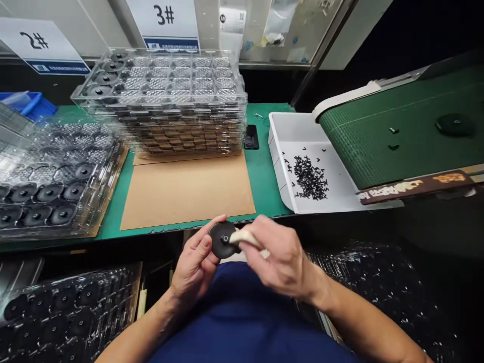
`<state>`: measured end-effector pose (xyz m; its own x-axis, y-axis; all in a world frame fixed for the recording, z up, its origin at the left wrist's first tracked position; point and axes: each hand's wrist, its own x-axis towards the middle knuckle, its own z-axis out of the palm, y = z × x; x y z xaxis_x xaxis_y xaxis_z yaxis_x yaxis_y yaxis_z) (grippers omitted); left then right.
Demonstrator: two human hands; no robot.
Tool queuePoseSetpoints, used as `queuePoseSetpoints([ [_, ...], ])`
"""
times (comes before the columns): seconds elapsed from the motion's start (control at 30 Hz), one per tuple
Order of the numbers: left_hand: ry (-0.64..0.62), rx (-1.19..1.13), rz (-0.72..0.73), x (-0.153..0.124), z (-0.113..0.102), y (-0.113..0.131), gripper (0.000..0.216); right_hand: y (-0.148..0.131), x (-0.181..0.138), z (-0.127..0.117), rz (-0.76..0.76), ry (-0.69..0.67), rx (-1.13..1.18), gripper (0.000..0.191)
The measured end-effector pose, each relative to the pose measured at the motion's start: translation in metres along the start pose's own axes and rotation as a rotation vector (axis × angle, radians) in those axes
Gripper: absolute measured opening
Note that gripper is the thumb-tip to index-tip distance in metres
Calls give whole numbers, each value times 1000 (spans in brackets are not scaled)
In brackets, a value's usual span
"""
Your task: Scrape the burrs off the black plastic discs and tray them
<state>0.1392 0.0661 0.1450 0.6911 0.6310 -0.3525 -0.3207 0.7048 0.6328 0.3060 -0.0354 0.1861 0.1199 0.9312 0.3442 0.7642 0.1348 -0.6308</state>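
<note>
My left hand [194,264] grips a round black disc part [218,246] by its edge, thumb on the near side. A small raised hub with a hole shows at the disc's centre. My right hand [278,254] is closed around a cream-coloured curved thing [244,237], perhaps a folded cloth, too blurred to name for sure. Its tip meets the disc beside the hub. Both hands are held in front of the table's near edge, above my blue clothing [245,317].
Clear plastic trays [181,96] stand stacked behind brown cardboard [189,191]. More trays with black discs [49,194] are at left. A white bin [340,186] holds small black pieces [310,176] beneath a green conveyor [416,126] carrying another disc [456,123]. A black phone-like slab [251,137] lies nearby.
</note>
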Motion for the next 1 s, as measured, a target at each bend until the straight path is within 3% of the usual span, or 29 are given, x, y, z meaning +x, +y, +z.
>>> queuePoseSetpoints([
  [0.07,19,-19,-30,3,-1,1,41,3,3,2,-25,-50,21,13],
  [0.2,47,-1,-61,10,-3,3,38,6,9,6,15,-5,-81,16],
  [0.33,112,-4,-48,15,-8,4,40,4,11,10,13,-96,-72,22],
  [0.5,19,9,-146,18,-12,4,41,11,16,17,35,-34,-157,18],
  [0.7,132,16,35,20,-15,4,42,10,15,26,91,-14,-144,21],
  [0.9,-69,57,-142,22,-21,1,41,10,25,16,-75,-86,-186,17],
  [1.0,11,4,-35,23,-17,3,41,9,28,17,-63,-35,-218,15],
])
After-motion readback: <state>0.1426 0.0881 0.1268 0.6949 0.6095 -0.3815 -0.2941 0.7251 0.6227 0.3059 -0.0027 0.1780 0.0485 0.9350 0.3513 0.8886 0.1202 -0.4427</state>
